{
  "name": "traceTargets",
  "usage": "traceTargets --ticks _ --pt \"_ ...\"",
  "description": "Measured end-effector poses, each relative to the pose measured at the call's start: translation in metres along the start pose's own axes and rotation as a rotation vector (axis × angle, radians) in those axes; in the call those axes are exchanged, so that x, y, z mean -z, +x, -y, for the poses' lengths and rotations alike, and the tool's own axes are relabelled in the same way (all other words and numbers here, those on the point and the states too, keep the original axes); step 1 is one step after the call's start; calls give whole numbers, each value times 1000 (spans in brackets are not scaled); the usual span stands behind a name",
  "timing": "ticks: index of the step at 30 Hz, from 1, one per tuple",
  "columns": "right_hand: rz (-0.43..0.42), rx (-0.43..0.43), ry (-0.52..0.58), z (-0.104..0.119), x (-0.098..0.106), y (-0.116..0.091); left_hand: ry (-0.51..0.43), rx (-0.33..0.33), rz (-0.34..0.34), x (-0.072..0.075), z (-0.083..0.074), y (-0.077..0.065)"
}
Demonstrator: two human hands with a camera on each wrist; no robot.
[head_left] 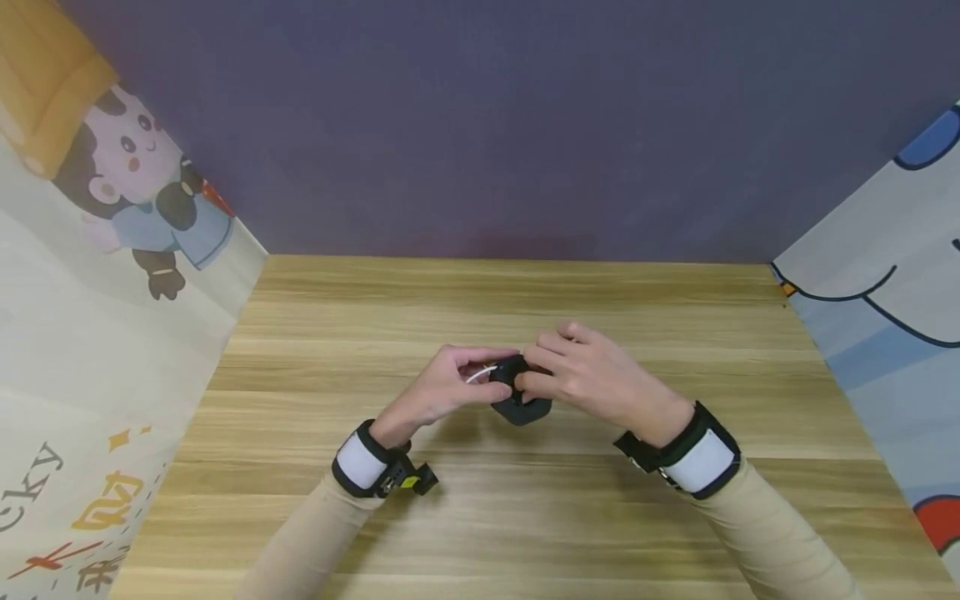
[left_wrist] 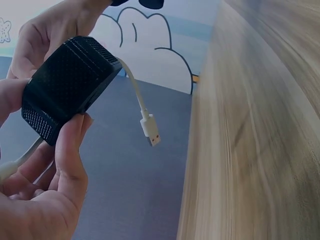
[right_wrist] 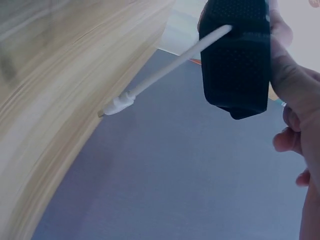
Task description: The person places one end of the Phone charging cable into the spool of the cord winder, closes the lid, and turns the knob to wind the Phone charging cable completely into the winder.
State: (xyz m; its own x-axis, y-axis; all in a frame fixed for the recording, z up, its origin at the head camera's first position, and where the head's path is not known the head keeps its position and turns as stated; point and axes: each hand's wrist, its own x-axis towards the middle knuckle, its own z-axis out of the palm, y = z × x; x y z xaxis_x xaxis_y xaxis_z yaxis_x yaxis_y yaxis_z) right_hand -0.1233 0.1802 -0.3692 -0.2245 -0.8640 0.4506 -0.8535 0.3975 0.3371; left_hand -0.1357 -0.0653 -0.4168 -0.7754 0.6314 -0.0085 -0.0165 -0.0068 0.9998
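Observation:
A black faceted case (head_left: 522, 411) with a textured surface is held between both hands above the table. My left hand (head_left: 450, 385) pinches its left side, thumb in front; the left wrist view shows those fingers along the case's (left_wrist: 70, 82) lower edge. On the other side, my right hand (head_left: 592, 375) grips the case with bent fingers, partly covering it. A white cable (right_wrist: 175, 62) comes out of the case and ends in a USB plug (left_wrist: 151, 129) that hangs free. More white cable leaves the opposite end, near the left palm, its far end cut off by the frame.
The wood-grain table (head_left: 525, 517) spreads under both hands. A dark blue-grey panel (head_left: 495, 125) rises behind it, and printed cartoon panels stand at left (head_left: 142, 350) and right (head_left: 885, 333). Each wrist wears a black strap with a white patch.

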Motion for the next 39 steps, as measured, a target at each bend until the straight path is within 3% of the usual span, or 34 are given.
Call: traceTargets --ticks 8,18,26,39 --pt "-28 -48 -33 1 -3 -3 9 -28 -50 -3 2 -1" --pt "-61 -176 -53 9 -9 -5 -39 -27 -137 -8 7 -3" --pt "-107 -277 -50 16 -14 -5 -16 -43 -225 -13 11 -4" --pt "-250 -393 -74 24 -25 -4 -25 -133 -343 -20 15 -2"
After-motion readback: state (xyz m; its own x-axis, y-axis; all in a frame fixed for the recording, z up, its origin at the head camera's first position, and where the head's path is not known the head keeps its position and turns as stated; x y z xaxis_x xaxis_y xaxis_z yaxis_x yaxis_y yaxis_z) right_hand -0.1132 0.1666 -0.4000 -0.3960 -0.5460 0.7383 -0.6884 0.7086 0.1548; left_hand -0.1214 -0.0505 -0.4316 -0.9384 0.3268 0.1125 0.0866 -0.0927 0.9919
